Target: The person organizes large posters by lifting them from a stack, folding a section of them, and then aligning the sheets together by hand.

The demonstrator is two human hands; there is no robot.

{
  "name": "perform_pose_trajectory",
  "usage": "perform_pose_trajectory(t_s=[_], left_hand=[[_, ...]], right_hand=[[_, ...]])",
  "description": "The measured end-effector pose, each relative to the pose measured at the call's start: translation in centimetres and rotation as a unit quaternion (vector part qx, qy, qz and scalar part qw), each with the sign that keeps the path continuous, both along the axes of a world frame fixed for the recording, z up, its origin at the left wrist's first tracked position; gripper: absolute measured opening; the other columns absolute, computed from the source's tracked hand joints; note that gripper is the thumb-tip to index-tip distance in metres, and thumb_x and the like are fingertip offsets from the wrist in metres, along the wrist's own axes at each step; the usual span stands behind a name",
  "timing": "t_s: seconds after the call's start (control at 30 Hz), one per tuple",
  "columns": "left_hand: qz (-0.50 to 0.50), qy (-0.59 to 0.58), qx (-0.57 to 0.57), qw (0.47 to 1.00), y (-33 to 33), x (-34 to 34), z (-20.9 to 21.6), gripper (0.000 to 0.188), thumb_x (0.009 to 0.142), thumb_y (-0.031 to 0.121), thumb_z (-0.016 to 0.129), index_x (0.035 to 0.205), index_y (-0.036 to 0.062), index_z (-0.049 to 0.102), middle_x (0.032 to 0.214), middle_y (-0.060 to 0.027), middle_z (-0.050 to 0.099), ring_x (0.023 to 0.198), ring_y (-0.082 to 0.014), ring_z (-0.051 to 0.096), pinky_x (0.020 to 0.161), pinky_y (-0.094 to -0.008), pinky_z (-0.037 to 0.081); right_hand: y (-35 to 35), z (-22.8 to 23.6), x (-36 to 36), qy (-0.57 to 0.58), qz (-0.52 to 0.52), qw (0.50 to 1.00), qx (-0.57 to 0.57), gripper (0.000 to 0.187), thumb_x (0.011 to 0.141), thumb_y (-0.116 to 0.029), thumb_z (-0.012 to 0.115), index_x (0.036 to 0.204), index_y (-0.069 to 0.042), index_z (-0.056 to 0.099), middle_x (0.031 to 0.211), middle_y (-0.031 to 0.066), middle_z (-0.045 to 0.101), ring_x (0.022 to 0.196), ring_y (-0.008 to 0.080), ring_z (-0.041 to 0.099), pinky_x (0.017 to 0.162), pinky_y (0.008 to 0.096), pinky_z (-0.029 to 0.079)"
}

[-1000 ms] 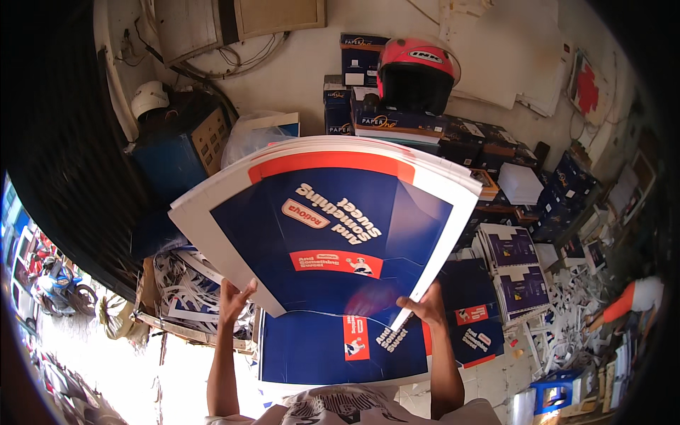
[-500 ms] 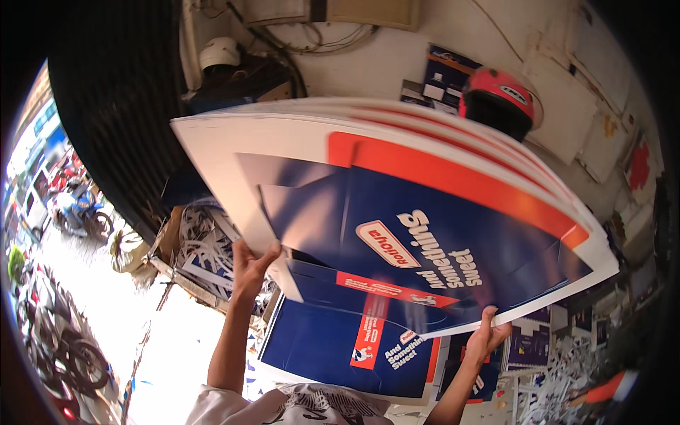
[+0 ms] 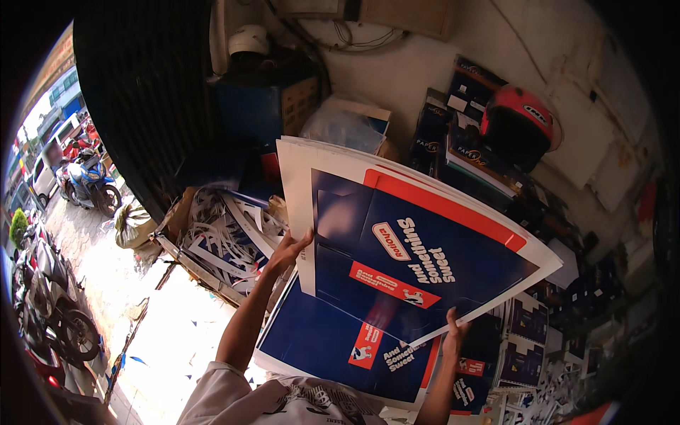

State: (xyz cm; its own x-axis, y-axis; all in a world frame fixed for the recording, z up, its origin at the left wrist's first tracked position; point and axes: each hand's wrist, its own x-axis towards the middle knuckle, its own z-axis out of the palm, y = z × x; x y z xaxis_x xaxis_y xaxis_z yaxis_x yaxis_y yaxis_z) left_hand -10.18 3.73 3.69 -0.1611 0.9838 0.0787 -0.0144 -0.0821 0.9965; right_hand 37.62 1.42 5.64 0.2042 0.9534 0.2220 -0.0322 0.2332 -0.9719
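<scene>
A thin stack of large printed sheets, dark blue with a red band and white margins, is held tilted up in front of me. My left hand is closed on the sheets' left edge. Down at their lower right edge, my right hand grips with the thumb showing; its other fingers are partly hidden. Beneath the raised sheets lies a pile of matching blue sheets, close to my body and partly covered by them.
Paper offcuts fill a bin on the left. A red helmet rests on dark boxes by the wall. Small printed pieces are stacked at right, with shreds beyond. Motorbikes stand outside.
The held sheets have swung down and away from me, their far edge dropping and the fanned layers settling closer together. Both hands still hold them. My view has shifted slightly.
</scene>
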Motion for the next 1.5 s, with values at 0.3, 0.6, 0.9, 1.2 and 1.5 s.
perform_pose_trajectory(t_s=[0.3, 0.6, 0.9, 1.2, 1.5], left_hand=[[0.092, 0.032, 0.089, 0.991, -0.1, 1.0, 6.0, 0.075, 0.078, 0.047, 0.077, 0.126, -0.0053, 0.052, 0.113, -0.0141, 0.061, 0.112, -0.0222, 0.055, 0.099, -0.0364, 0.041], [0.011, 0.116, 0.121, 0.986, -0.9, 2.3, 6.1, 0.100, 0.068, 0.032, 0.089, 0.143, -0.0012, 0.032, 0.122, -0.0113, 0.055, 0.116, -0.0241, 0.054, 0.100, -0.0374, 0.044], [0.022, 0.014, 0.091, 0.996, -0.9, 4.0, 5.8, 0.092, 0.062, 0.038, 0.091, 0.132, -0.0018, 0.046, 0.113, -0.0114, 0.060, 0.100, -0.0216, 0.060, 0.087, -0.0342, 0.050], [0.091, 0.023, 0.093, 0.991, -1.7, 4.0, 5.8, 0.082, 0.060, 0.050, 0.089, 0.114, -0.0042, 0.061, 0.098, -0.0152, 0.067, 0.092, -0.0267, 0.065, 0.085, -0.0371, 0.051], [0.029, 0.104, 0.005, 0.994, -2.5, 1.7, 12.9, 0.088, 0.067, 0.067, 0.076, 0.112, -0.0058, 0.057, 0.098, -0.0123, 0.058, 0.099, -0.0239, 0.058, 0.083, -0.0334, 0.045]], right_hand=[[0.9, 2.4, 3.8, 0.178, 0.056, 0.977, 0.102, 0.064, 0.082, -0.022, 0.075, 0.132, 0.006, 0.045, 0.127, 0.0109, 0.051, 0.114, 0.0215, 0.050, 0.101, 0.0344, 0.037], [-5.7, 33.5, -4.4, -0.463, -0.162, 0.763, 0.421, 0.092, 0.065, -0.014, 0.082, 0.146, -0.003, 0.039, 0.148, 0.0215, 0.041, 0.140, 0.0310, 0.036, 0.115, 0.0471, 0.027], [1.5, 33.7, -22.4, -0.723, 0.239, 0.624, 0.175, 0.119, 0.064, -0.044, 0.086, 0.146, 0.011, 0.020, 0.138, 0.0310, 0.046, 0.128, 0.0379, 0.049, 0.109, 0.0408, 0.038], [1.3, 31.7, -22.2, -0.665, 0.212, 0.635, 0.332, 0.075, 0.085, -0.042, 0.071, 0.136, 0.003, 0.039, 0.106, 0.0249, 0.065, 0.099, 0.0392, 0.067, 0.087, 0.0470, 0.053], [0.0, 32.1, -25.2, -0.711, 0.124, 0.659, 0.211, 0.036, 0.102, -0.030, 0.048, 0.099, 0.003, 0.062, 0.093, 0.0218, 0.065, 0.090, 0.0372, 0.065, 0.080, 0.0446, 0.050]])
